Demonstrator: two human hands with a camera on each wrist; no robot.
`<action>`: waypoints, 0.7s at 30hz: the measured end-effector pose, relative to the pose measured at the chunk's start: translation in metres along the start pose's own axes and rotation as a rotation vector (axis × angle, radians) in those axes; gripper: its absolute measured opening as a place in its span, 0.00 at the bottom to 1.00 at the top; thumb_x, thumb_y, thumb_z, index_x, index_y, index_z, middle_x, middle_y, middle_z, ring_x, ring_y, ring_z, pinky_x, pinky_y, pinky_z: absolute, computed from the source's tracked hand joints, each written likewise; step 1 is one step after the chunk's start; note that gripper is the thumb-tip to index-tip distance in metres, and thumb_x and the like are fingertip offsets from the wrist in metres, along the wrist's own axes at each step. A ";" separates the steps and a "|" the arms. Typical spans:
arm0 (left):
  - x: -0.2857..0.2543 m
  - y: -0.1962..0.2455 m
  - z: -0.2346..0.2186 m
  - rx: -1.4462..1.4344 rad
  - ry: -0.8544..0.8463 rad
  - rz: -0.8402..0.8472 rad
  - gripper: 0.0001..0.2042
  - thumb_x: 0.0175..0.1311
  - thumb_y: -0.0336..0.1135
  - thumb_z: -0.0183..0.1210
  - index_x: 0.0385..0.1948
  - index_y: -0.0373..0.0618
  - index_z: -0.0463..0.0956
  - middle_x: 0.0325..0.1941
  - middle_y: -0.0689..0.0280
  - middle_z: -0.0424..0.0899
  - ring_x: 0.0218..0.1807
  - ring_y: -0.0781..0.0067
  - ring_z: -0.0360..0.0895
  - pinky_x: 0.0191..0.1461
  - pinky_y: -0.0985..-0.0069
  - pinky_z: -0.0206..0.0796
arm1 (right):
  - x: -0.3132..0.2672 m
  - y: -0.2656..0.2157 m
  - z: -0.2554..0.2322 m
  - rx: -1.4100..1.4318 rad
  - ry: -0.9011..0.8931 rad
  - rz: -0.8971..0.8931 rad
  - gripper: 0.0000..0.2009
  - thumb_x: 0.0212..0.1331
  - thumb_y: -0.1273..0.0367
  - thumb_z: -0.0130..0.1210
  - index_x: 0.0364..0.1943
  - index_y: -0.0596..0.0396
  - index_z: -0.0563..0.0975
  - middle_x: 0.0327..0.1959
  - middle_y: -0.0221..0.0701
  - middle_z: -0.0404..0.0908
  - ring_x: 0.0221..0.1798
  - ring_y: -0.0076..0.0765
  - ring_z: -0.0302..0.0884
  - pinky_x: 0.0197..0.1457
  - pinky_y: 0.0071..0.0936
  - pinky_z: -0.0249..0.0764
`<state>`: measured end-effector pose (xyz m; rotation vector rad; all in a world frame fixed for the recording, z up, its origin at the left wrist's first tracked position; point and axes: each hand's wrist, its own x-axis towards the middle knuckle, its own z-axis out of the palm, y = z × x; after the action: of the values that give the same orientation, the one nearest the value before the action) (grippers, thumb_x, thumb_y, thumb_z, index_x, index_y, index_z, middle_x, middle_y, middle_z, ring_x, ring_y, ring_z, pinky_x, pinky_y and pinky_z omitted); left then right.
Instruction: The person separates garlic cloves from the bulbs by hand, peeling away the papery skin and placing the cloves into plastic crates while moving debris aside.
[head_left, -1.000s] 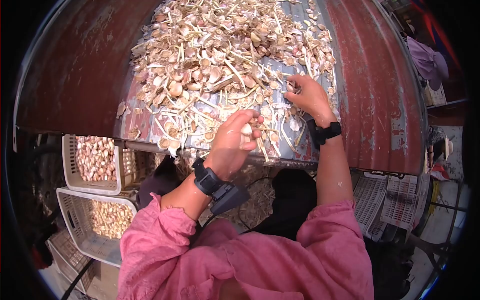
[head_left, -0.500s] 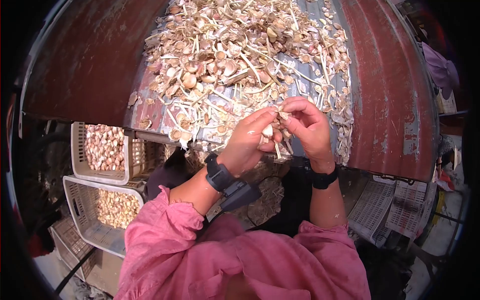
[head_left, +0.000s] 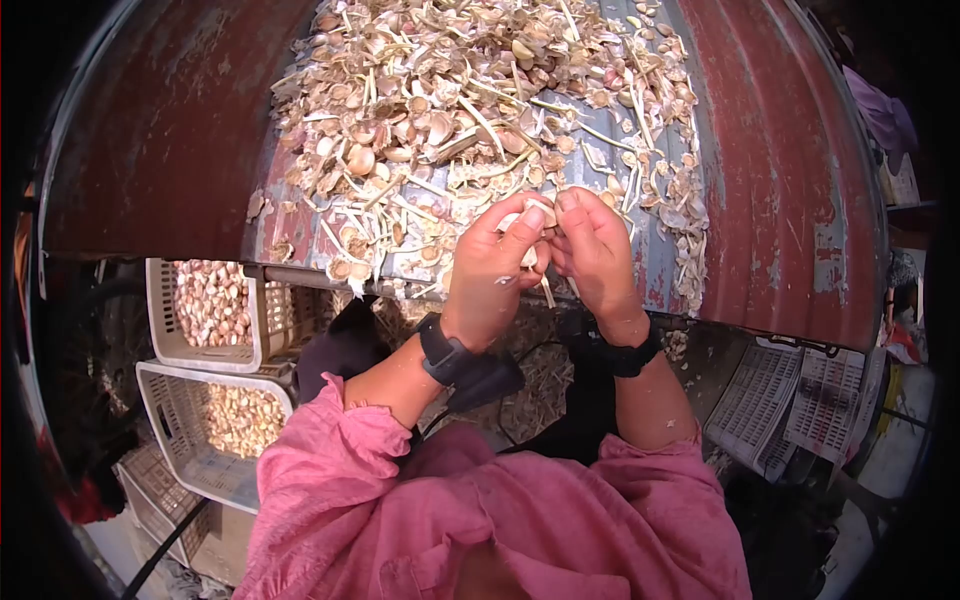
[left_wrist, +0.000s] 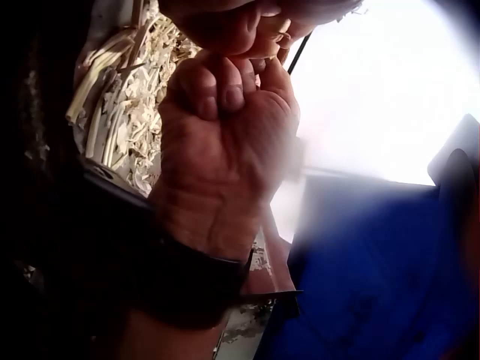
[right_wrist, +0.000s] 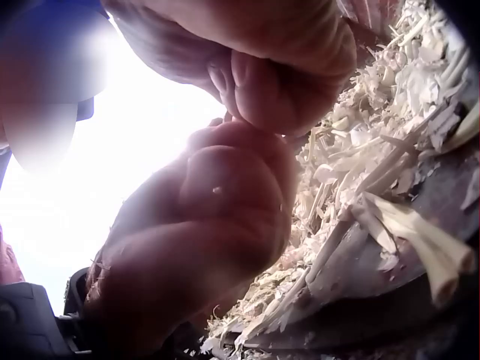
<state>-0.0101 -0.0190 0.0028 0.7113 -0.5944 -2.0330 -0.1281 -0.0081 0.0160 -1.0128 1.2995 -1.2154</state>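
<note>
Over the front edge of the metal sheet, both hands meet in the head view. The left hand [head_left: 490, 270] has its fingers curled round pale garlic cloves [head_left: 530, 256], its thumb pressed on a whitish piece near the fingertips. Against it, the right hand [head_left: 602, 262] pinches a bit of garlic between thumb and fingers, largely hidden. In the left wrist view the left hand [left_wrist: 225, 135] shows curled fingers touching the other hand. The right wrist view has the right hand [right_wrist: 217, 202] below the left one. Behind them lies a heap of garlic skins and stalks [head_left: 400, 110].
The ridged metal sheet [head_left: 770, 200] slopes down at both sides. At lower left stand two white crates, one [head_left: 256, 320] with pinkish cloves, the other [head_left: 160, 415] with paler peeled ones. Flattened grey crates [head_left: 755, 400] lie at the right, and stalks litter the ground between the legs.
The right hand has come back from the heap's right side to the left hand with a piece. Both hands are now pressed closer together, thumbs side by side.
</note>
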 end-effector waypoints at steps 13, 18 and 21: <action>0.002 0.006 0.005 -0.283 0.010 -0.082 0.10 0.64 0.40 0.44 0.37 0.42 0.66 0.24 0.69 0.67 0.20 0.85 0.58 0.17 0.89 0.49 | -0.006 -0.016 -0.022 0.591 -0.139 0.384 0.08 0.61 0.67 0.39 0.28 0.55 0.66 0.15 0.20 0.61 0.13 0.13 0.54 0.15 0.12 0.53; 0.007 0.002 -0.008 -0.636 -0.060 -0.269 0.10 0.65 0.40 0.42 0.33 0.42 0.64 0.29 0.68 0.64 0.22 0.84 0.57 0.16 0.91 0.48 | 0.018 -0.010 -0.095 -0.696 0.363 -0.007 0.11 0.53 0.72 0.48 0.41 0.61 0.72 0.20 0.35 0.74 0.21 0.30 0.72 0.26 0.23 0.67; 0.005 0.001 -0.009 -0.561 -0.074 -0.282 0.07 0.64 0.38 0.43 0.33 0.45 0.64 0.30 0.66 0.68 0.22 0.82 0.61 0.17 0.90 0.50 | 0.027 0.000 -0.111 -0.958 0.450 -0.149 0.11 0.48 0.73 0.50 0.38 0.60 0.75 0.24 0.40 0.76 0.26 0.39 0.75 0.32 0.29 0.70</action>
<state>-0.0054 -0.0251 -0.0043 0.3954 0.0569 -2.3430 -0.2409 -0.0224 0.0062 -1.5668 2.3007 -0.9332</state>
